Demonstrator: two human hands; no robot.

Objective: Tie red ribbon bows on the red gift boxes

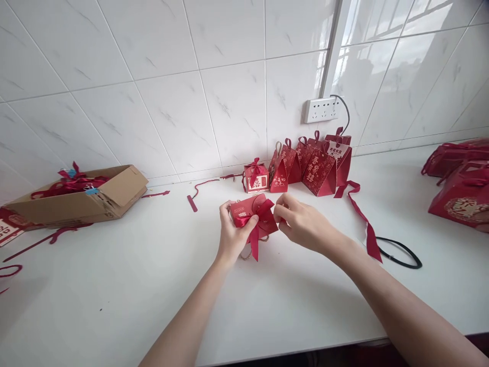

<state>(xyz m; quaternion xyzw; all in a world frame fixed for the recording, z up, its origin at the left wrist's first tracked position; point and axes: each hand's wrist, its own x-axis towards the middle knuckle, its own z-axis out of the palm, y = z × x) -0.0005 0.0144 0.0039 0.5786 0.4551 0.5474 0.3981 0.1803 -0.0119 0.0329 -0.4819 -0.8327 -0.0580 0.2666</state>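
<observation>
My left hand (239, 232) is closed around a small red gift box (244, 205) with gold printing, held tilted just above the white table. Its thumb presses on the red satin ribbon (254, 245) that crosses the box, one tail hanging down the front. At the box's right side is my right hand (296, 221), fingers pinched together close to the ribbon's upper end. Whatever lies between those fingertips is hidden. A twisted cord (245, 256) shows below the box.
Behind stand a small bow-tied box (256, 176) and several red triangular boxes (320, 171). A cardboard box (76, 204) of ribbons sits left. Right are a loose ribbon (362, 219), a black loop (410, 264) and larger red boxes (458, 196), apparently with another person's fingers (484, 215).
</observation>
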